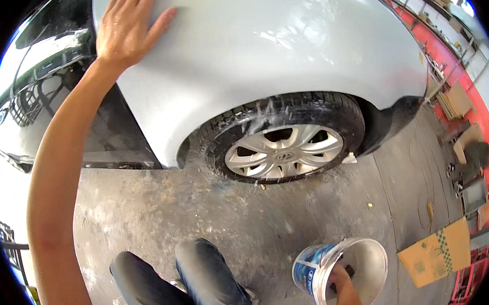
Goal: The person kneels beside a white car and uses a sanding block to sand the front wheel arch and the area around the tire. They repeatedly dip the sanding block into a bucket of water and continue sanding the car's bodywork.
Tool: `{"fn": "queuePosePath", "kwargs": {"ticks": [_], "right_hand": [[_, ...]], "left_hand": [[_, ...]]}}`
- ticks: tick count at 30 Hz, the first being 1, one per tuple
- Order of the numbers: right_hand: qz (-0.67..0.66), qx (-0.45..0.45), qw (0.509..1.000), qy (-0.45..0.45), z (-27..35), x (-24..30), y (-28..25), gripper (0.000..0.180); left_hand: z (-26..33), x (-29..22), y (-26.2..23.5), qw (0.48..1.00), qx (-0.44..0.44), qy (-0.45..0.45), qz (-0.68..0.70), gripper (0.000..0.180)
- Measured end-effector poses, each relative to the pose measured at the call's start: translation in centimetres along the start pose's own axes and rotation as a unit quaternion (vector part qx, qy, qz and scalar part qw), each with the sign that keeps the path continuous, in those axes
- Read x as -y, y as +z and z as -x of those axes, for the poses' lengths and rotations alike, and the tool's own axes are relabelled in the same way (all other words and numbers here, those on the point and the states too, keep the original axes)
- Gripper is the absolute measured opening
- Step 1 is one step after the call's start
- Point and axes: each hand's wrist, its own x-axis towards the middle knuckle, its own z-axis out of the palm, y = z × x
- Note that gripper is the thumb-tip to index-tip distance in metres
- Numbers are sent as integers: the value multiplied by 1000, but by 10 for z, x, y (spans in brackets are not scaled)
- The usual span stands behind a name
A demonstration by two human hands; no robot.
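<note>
**Hand on fender, other hand in bucket**

Person crouched beside a car, knees in dark jeans (191, 286) at the bottom of view. Left hand (125, 27) is up high, palm flat on the pale grey fender panel (259, 44), fingers spread & straight, gripping nothing, just pressed against the paint. Left forearm runs long from lower left up to it.

Right hand (345, 290) is down inside a white plastic bucket (371, 257) w/ blue label, which stands tilted on the concrete floor (203, 212) at lower right, mouth toward the person. Fingers reach in near something small & dark at the bottom; can't tell if they're closed round it or not, hand mostly hidden by the rim.

Front wheel (284, 150) w/ silver alloy rim sits under the arch, approx. between the two hands; tyre wet, streaked w/ whitish drips. Floor below it looks damp & blotchy. Flat cardboard piece (436, 252) lies just right of the bucket. Red-floored area w/ shelving & clutter along the far right edge.
</note>
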Motion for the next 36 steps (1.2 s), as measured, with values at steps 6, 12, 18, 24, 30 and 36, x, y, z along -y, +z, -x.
{"fn": "queuePosePath", "kwargs": {"ticks": [6, 12, 18, 24, 30, 36], "right_hand": [[-78, 76, 991, -80, -6, -15, 42, 38], [-113, 183, 976, -26, 55, 62, -10, 44], [-30, 43, 986, -156, 181, 189, 89, 42], [30, 420, 844, -333, 360, 323, 395, 39], [205, 376, 798, -424, 398, 307, 506, 49], [307, 200, 857, -363, 276, 302, 423, 24]], "left_hand": [[10, -8, 3, 997, -33, -62, -15, 75], [59, -47, 23, 992, -46, -113, 28, 70], [86, -52, 27, 993, -8, -112, 33, 76], [84, -47, 14, 995, 38, -79, 49, 85], [88, -26, -7, 993, 114, -21, -9, 85], [81, -17, -22, 985, 153, 42, -74, 84]]}}
